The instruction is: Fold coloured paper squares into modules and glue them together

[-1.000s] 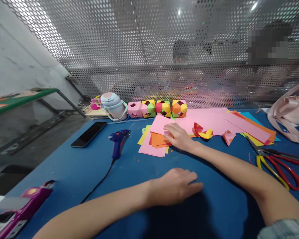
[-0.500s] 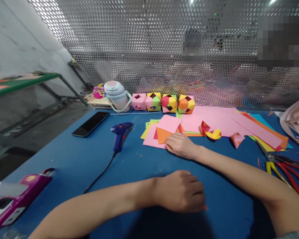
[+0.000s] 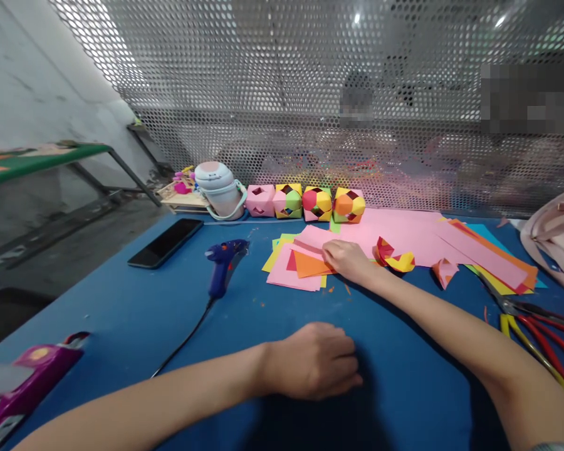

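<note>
My right hand (image 3: 349,260) reaches to the pile of small coloured paper pieces, its fingers pinched at the edge of a pink paper sheet (image 3: 314,235). That sheet's near edge is bent up. Under and beside it lie an orange piece (image 3: 306,265) and more pink paper (image 3: 289,274). Closer to me, my left hand (image 3: 313,362) is closed in a loose fist above the blue table; whatever its fingers may hold is hidden. Right of my right hand sit a folded red and yellow paper piece (image 3: 397,258) and a folded pink one (image 3: 445,272).
A blue glue gun (image 3: 222,266) with a cord lies left of the papers, near a black phone (image 3: 166,243). Several paper balls (image 3: 317,203) and a lidded cup (image 3: 220,191) line the back. Scissors (image 3: 510,307) lie right; a purple power strip (image 3: 37,382) is front left.
My right hand has shifted slightly right and away from me, from the orange piece to the pink sheet, whose edge is now raised. My left hand has moved left.
</note>
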A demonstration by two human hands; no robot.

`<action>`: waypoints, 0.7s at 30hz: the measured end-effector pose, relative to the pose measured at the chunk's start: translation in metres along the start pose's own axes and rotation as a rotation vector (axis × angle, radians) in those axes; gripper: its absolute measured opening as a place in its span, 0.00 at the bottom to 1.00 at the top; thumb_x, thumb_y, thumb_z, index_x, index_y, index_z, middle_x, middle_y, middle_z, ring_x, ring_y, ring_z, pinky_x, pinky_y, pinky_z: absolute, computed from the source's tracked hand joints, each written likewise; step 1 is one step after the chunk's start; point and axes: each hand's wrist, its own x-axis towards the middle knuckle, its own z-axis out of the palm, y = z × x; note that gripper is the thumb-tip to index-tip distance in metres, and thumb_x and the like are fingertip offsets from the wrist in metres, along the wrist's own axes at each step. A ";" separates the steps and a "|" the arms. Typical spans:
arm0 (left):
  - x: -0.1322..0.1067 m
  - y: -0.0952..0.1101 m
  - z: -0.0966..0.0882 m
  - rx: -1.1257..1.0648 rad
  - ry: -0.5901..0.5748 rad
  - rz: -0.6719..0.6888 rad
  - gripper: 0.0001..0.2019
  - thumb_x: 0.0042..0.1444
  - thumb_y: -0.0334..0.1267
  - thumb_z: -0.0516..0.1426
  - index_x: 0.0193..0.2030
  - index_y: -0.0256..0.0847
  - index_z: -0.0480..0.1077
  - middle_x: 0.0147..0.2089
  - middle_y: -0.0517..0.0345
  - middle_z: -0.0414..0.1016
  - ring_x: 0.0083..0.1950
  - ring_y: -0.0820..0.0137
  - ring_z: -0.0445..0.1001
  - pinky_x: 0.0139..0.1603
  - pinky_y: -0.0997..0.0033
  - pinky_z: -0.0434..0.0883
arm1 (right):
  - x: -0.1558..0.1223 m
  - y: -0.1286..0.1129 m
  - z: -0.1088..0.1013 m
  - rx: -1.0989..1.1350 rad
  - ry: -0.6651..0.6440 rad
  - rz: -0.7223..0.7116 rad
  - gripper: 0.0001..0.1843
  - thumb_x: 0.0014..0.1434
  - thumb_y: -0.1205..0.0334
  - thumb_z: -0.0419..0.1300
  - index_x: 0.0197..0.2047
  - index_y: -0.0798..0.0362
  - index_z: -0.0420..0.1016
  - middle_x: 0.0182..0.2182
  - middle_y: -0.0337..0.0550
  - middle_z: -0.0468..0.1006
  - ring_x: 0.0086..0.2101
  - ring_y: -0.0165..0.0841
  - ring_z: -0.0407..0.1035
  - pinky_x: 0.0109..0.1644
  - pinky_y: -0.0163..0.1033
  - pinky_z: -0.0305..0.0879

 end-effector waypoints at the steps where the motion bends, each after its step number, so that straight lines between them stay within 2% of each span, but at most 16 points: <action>1: -0.001 -0.001 -0.001 -0.013 -0.004 -0.033 0.13 0.60 0.37 0.50 0.25 0.38 0.67 0.25 0.57 0.69 0.25 0.72 0.64 0.26 0.70 0.62 | -0.001 -0.002 -0.001 0.036 0.021 0.015 0.11 0.61 0.69 0.49 0.32 0.58 0.72 0.35 0.51 0.76 0.37 0.35 0.69 0.41 0.37 0.61; 5: -0.001 -0.005 -0.002 -0.177 0.019 -0.220 0.13 0.61 0.34 0.47 0.29 0.37 0.68 0.27 0.55 0.71 0.29 0.72 0.68 0.31 0.74 0.64 | -0.003 -0.013 -0.011 0.195 0.114 0.106 0.10 0.60 0.68 0.50 0.31 0.57 0.71 0.31 0.44 0.76 0.33 0.30 0.69 0.38 0.34 0.63; 7: 0.000 -0.008 -0.001 -0.297 0.095 -0.368 0.13 0.61 0.33 0.46 0.30 0.38 0.68 0.29 0.55 0.71 0.32 0.72 0.68 0.33 0.75 0.65 | -0.006 -0.017 -0.020 0.265 0.175 0.161 0.11 0.60 0.66 0.48 0.31 0.57 0.70 0.28 0.42 0.76 0.30 0.29 0.69 0.34 0.33 0.64; 9: 0.000 -0.013 0.000 -0.423 0.246 -0.574 0.12 0.61 0.33 0.47 0.29 0.38 0.68 0.30 0.56 0.70 0.33 0.72 0.68 0.35 0.74 0.66 | -0.015 -0.020 -0.031 0.320 0.226 0.194 0.12 0.61 0.63 0.47 0.32 0.56 0.69 0.28 0.42 0.75 0.29 0.29 0.69 0.32 0.33 0.65; 12: 0.000 -0.023 0.003 -0.789 0.541 -0.952 0.08 0.57 0.38 0.52 0.29 0.39 0.66 0.26 0.60 0.68 0.27 0.73 0.68 0.32 0.72 0.67 | -0.041 -0.021 -0.048 0.411 0.247 0.205 0.11 0.62 0.62 0.48 0.33 0.55 0.69 0.28 0.40 0.75 0.24 0.27 0.70 0.28 0.32 0.67; 14: 0.001 -0.030 0.005 -1.070 0.693 -1.097 0.08 0.56 0.41 0.52 0.34 0.39 0.65 0.27 0.60 0.69 0.25 0.73 0.70 0.30 0.71 0.69 | -0.063 -0.020 -0.056 0.515 0.256 0.216 0.08 0.62 0.62 0.50 0.36 0.54 0.69 0.30 0.40 0.75 0.23 0.27 0.71 0.27 0.32 0.69; 16: 0.004 -0.036 0.005 -1.354 0.800 -1.152 0.11 0.57 0.44 0.50 0.40 0.39 0.63 0.33 0.56 0.73 0.29 0.69 0.74 0.33 0.66 0.72 | -0.086 -0.019 -0.060 0.476 0.291 0.147 0.07 0.62 0.64 0.51 0.36 0.52 0.69 0.34 0.43 0.77 0.29 0.29 0.74 0.32 0.34 0.72; 18: 0.009 -0.038 0.004 -1.604 0.863 -1.173 0.13 0.57 0.45 0.50 0.43 0.39 0.63 0.38 0.53 0.74 0.33 0.66 0.77 0.38 0.62 0.73 | -0.106 -0.018 -0.063 0.338 0.290 -0.024 0.07 0.61 0.67 0.51 0.39 0.53 0.70 0.39 0.47 0.77 0.39 0.32 0.73 0.43 0.38 0.72; 19: 0.012 -0.038 0.004 -1.677 0.883 -1.190 0.12 0.55 0.42 0.52 0.44 0.38 0.63 0.38 0.53 0.75 0.34 0.66 0.77 0.38 0.63 0.73 | -0.115 -0.018 -0.063 0.265 0.261 -0.129 0.08 0.61 0.68 0.51 0.41 0.53 0.70 0.41 0.49 0.76 0.42 0.33 0.72 0.46 0.39 0.71; 21: 0.019 -0.037 0.003 -1.669 0.888 -1.231 0.15 0.51 0.32 0.56 0.46 0.39 0.63 0.35 0.56 0.75 0.34 0.68 0.77 0.38 0.67 0.72 | -0.127 -0.018 -0.065 0.151 0.172 -0.306 0.10 0.60 0.69 0.51 0.45 0.53 0.69 0.43 0.51 0.76 0.46 0.34 0.70 0.49 0.39 0.69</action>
